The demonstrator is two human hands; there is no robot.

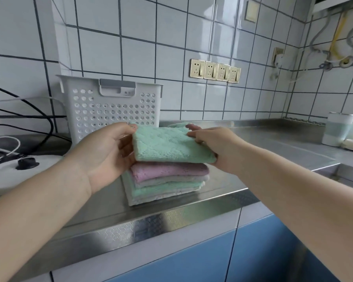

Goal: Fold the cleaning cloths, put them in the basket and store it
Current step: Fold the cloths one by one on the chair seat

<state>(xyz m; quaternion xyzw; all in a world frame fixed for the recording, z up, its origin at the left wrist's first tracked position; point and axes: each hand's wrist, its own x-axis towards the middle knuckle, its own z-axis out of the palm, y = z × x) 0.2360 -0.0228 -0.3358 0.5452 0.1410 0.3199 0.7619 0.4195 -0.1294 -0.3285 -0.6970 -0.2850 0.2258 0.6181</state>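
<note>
**Cloth held above stack, basket not yet loaded**

Grip: a folded green cloth [171, 144] is held at its two short ends. The left hand [104, 153] is curled round the 9 o'clock edge, thumb on top near the far corner and fingers underneath. The right hand [216, 148] pinches the 3 o'clock edge, with fingertips on the far corner and the palm side closing on the near corner. Both hands are clamped on the cloth; neither is free.

Position relative to grip: the cloth spans flat between the hands and appears to sit just above, or barely touching, the stack of folded cloths [167, 183]; contact cannot be resolved. The stack (pink on top, then pale, green, white layers) rests on the steel counter [263, 151], directly below the grip. The white basket [110, 108] stands at 11 o'clock from the stack, near it, against the tiled wall.

Risks, judged:
- Fold may spring open if one end is released before the other, since the plush cloth is held only at its edges.
- Stack may be nudged askew if the cloth is set down off-centre; the lower layers already look slightly offset.
- The stack sits near the counter's front edge at 6 o'clock; a push toward that side could tip layers off.
- Cables [29, 119] and a white appliance [12, 176] at 9 o'clock could be snagged by the left forearm.
</note>
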